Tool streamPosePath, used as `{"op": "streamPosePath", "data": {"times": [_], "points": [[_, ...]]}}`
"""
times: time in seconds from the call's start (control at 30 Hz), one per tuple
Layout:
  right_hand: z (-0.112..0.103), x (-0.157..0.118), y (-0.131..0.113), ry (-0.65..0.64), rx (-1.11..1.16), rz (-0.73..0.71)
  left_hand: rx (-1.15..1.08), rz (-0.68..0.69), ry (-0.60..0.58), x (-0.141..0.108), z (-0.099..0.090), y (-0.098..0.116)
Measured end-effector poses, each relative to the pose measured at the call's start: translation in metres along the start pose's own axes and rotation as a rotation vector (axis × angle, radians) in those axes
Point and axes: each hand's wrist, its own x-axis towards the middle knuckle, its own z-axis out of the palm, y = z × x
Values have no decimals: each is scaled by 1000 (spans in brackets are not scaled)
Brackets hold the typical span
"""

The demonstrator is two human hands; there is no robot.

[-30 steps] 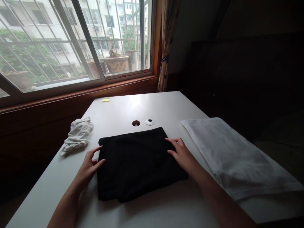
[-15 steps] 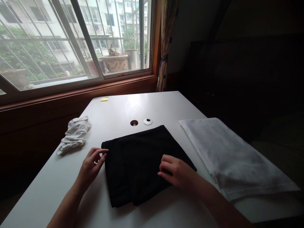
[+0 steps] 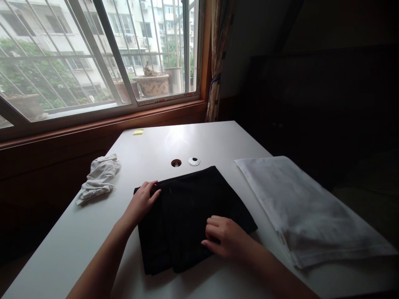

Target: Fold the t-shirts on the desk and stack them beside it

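Observation:
A folded black cloth (image 3: 190, 211) lies flat on the white table (image 3: 149, 149). Over its upper left part is my left hand (image 3: 144, 201), thumb and fingers apart, fingertips at the cloth near its far edge. My right hand (image 3: 222, 236) rests over the lower right part of the cloth with its fingers curled in; whether it pinches any fabric is hidden. To the right lies a folded white cloth (image 3: 305, 211), and a crumpled white cloth (image 3: 99, 176) sits at the table's left edge.
Beyond the black cloth are a round hole (image 3: 176, 163) in the tabletop and a round cover (image 3: 193, 161). A yellow sticky note (image 3: 138, 132) lies near the far left corner. Behind the table are a barred window and a tied curtain (image 3: 214, 89).
My left hand has moved right and slightly up, from the cloth's left edge onto its upper left part. My right hand has shifted a little left and toward me.

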Motion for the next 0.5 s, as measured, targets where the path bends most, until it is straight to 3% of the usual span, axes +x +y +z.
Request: {"op": "streamPosePath", "data": {"times": [0.17, 0.5], "points": [[1, 0, 1, 17, 9, 11, 48, -74, -45, 13, 12, -3], [1, -2, 1, 21, 23, 17, -62, -43, -29, 7, 14, -4]]}}
